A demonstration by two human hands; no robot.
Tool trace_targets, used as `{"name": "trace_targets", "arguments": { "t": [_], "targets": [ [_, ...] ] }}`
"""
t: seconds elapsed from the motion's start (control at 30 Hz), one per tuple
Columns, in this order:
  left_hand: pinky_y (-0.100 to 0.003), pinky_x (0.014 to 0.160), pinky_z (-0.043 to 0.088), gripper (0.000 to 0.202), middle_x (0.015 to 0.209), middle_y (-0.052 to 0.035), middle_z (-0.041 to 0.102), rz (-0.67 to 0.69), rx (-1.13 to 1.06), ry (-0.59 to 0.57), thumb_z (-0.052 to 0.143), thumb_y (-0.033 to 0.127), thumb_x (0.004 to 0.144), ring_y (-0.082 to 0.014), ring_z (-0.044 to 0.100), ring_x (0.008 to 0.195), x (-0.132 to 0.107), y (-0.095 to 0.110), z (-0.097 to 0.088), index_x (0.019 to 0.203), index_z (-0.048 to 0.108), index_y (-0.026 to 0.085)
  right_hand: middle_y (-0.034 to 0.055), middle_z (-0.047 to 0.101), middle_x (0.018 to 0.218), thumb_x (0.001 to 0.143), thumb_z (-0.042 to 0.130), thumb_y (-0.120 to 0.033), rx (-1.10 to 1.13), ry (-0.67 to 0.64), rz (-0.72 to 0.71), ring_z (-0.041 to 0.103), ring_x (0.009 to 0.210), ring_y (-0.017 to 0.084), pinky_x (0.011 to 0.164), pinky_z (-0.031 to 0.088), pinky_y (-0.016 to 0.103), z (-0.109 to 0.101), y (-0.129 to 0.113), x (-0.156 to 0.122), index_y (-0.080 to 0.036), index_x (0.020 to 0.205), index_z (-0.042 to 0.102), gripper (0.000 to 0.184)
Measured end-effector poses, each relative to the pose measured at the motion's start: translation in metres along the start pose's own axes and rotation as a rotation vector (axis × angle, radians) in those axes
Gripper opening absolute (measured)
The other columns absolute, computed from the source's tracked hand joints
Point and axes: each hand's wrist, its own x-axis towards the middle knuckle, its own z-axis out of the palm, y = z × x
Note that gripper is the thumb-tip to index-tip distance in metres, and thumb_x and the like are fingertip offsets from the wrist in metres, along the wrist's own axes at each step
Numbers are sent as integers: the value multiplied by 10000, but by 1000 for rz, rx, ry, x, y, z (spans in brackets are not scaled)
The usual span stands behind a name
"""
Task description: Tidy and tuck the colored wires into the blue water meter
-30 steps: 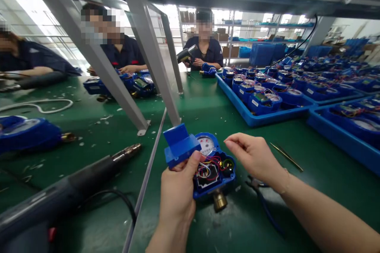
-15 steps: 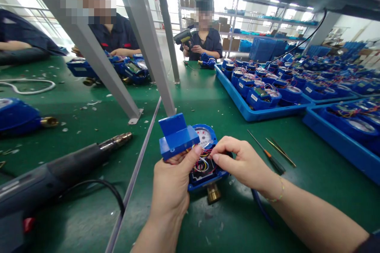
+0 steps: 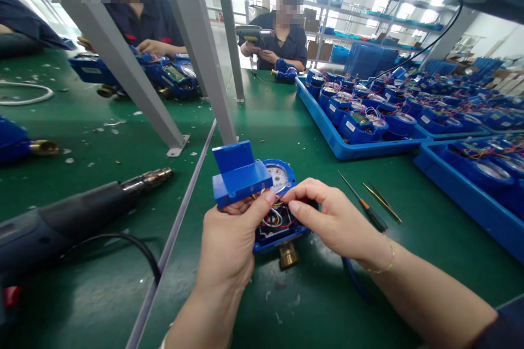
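The open meter [image 3: 268, 244] lies between and just beyond the hands, its brass fitting [image 3: 289, 256] pointing back toward the person. The left hand [image 3: 229, 245] grips the blue cover [image 3: 241, 180], fingers beneath it and thumb pressed by its near edge; the right hand [image 3: 329, 218] has thumb and forefinger pinched together, seemingly on the thin wires [image 3: 280, 217], though the fingertips partly hide what they hold. A sharp tug by the right hand could pull a wire loose at its joint, and if the left hand tilts the cover away, the leads running from under it could be strained. Loose loops might also get trapped under the cover's edge. To the right of the right hand lie a screwdriver [image 3: 368, 210] and tweezers [image 3: 382, 203], apart from it; a dark blue handle [image 3: 355, 279] pokes out below its wrist, where the forearm could knock it. Well left of the left hand, a heat gun [image 3: 82, 212] and its black cord [image 3: 139, 242] limit sideways room on the table [image 3: 327, 311]. Ahead of the hands, a grey post [image 3: 200, 49] blocks leftward reach, and blue trays [image 3: 470, 204] of meters bound the right.
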Motion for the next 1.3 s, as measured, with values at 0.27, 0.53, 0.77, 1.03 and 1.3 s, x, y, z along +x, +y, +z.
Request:
{"name": "trace_targets", "arguments": {
  "t": [0.27, 0.53, 0.77, 1.03, 1.3],
  "targets": [
    [-303, 734, 565, 281, 815, -33, 753, 17, 6, -6, 862, 194, 586, -165, 684, 709, 0, -3, -1, 832, 735, 145, 12, 548, 927, 899, 532, -269, -68, -16, 2, 491, 920, 195, 836, 365, 360, 4, 2, -4, -206, 769, 607, 162],
    [-282, 707, 565, 226, 785, -6, 751, 16, -9, -11, 845, 168, 602, -152, 681, 689, 1, -2, -1, 800, 736, 167, 20, 557, 928, 900, 499, -299, -7, 3, 12, 490, 915, 202, 832, 377, 361, 6, 0, -4, -217, 823, 605, 155],
    [-258, 704, 564, 241, 789, -6, 752, 31, -7, -2, 854, 158, 593, -134, 679, 688, 0, -3, 0, 804, 737, 163, 5, 577, 901, 898, 528, -320, 28, 24, 10, 500, 898, 194, 816, 379, 340, 7, 3, -5, -221, 883, 621, 137],
    [-257, 702, 560, 238, 778, -9, 751, 23, -7, 0, 850, 157, 591, -142, 683, 692, -1, -2, 1, 800, 737, 162, 11, 591, 851, 911, 557, -387, 173, 46, 106, 532, 804, 175, 722, 437, 280, 11, 11, -7, -222, 918, 640, 185],
    [-295, 731, 568, 264, 798, -15, 756, 31, 14, 16, 860, 172, 573, -164, 691, 712, -2, -2, 2, 808, 739, 166, -2, 552, 773, 860, 547, -344, 206, 77, 105, 497, 756, 173, 676, 407, 278, 12, 9, -6, -224, 807, 634, 158]
  ]
}}
